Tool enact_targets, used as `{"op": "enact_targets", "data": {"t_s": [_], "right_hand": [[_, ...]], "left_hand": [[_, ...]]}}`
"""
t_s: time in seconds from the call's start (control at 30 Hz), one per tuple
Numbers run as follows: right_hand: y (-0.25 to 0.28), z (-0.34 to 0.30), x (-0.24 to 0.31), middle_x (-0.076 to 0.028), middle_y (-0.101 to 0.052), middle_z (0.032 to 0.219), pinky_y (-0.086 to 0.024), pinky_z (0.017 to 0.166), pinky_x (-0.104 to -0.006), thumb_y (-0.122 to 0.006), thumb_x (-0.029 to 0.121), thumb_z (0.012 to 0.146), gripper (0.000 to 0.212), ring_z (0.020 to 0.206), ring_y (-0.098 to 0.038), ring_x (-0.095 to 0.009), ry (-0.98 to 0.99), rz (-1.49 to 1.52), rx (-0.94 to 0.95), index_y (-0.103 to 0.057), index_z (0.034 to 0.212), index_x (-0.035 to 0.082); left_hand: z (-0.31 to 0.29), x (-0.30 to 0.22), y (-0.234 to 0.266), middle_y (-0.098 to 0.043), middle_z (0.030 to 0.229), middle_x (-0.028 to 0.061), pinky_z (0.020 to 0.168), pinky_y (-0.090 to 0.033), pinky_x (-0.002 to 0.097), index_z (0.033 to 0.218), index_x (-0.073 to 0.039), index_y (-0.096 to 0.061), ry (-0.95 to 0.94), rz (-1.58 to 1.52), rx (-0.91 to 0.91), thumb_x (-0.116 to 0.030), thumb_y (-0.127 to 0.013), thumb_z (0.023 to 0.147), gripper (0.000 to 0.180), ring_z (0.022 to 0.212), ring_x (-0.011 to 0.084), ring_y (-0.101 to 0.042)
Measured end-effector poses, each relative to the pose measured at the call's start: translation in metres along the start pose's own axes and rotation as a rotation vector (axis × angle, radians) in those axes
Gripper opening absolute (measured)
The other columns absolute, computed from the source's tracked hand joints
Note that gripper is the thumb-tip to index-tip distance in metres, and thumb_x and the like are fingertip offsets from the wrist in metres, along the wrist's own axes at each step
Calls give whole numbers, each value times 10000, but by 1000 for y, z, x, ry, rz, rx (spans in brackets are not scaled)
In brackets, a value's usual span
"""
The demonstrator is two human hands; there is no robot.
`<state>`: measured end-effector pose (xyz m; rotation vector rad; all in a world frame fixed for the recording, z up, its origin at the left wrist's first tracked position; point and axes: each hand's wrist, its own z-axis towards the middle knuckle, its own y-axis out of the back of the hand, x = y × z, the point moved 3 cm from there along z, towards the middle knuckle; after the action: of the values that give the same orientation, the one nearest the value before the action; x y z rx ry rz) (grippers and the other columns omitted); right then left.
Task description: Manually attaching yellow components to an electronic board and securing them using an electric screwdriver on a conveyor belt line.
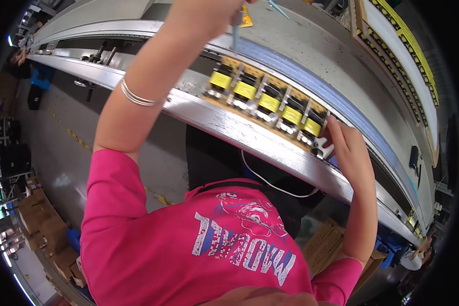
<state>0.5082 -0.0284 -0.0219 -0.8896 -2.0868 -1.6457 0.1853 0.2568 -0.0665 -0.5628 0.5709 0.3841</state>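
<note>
A brown board [256, 115] carries a row of several black, yellow-taped transformers [268, 102] with metal brackets between them. It lies tilted across the silver rail of the conveyor. At its right end my right hand [344, 145] grips the edge, fingers bent around it. Beside those fingers is a small white part [322, 148]. My left hand [209, 18] reaches over the board's far left corner and is cut off by the upper edge. From it a slim grey tool shaft [235, 40] points down at that corner; the rest of the tool is hidden.
The silver conveyor rail [153, 97] runs across in front of me. A yellow item [246, 18] and a light blue rod [279, 9] lie beyond. Trays of yellow-black parts [400, 56] stand at the far right. Cardboard boxes [48, 229] fill the left side. Other people [418, 257] work at both ends.
</note>
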Motion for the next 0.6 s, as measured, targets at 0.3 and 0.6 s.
{"op": "enact_targets", "data": {"t_s": [0.3,0.6], "right_hand": [[-39,44,56,-119,-694,810,-477,658,-303,-441,436,1061,601,686,-611,-179,160,101,225,-720,953,-86],[-30,48,47,-104,-675,763,-465,618,-277,-463,457,1052,616,666,-589,-153,130,365,152,-737,987,-91]], "left_hand": [[3,24,-199,-528,647,-22,417,-342,196,1176,-39,-592,238,385,-389,-222,-674,1003,265,479,52,-451],[2,34,-197,-481,602,-45,397,-318,201,1127,-52,-567,358,508,-555,-208,-648,1022,205,449,47,-410]]}}
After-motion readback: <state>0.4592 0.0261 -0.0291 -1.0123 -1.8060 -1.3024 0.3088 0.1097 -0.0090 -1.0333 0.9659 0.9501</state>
